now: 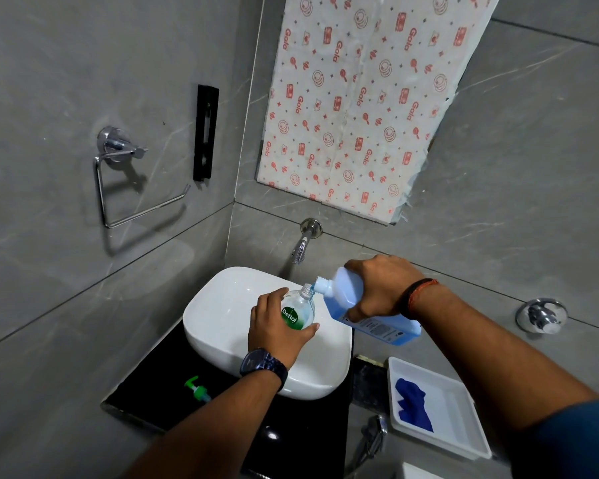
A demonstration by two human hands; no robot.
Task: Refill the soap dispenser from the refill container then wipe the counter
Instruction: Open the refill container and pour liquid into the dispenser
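Note:
My left hand [274, 326] grips a clear soap dispenser bottle [300, 311] with a green label, held over the white basin [222, 305]; its neck is uncapped. My right hand [381, 288] holds the blue refill container [346, 295] tipped to the left, its spout touching the dispenser's mouth. The green pump top [196, 388] lies on the black counter [146, 385] to the left of the basin. A blue cloth [412, 404] lies in a white tray [464, 426] at the right.
A wall tap [303, 242] juts out above the basin. A chrome towel ring [118, 167] hangs on the left wall, a chrome knob [542, 316] on the right wall. A patterned sheet [360, 98] covers the wall above. A hose sprayer [374, 433] hangs below the tray.

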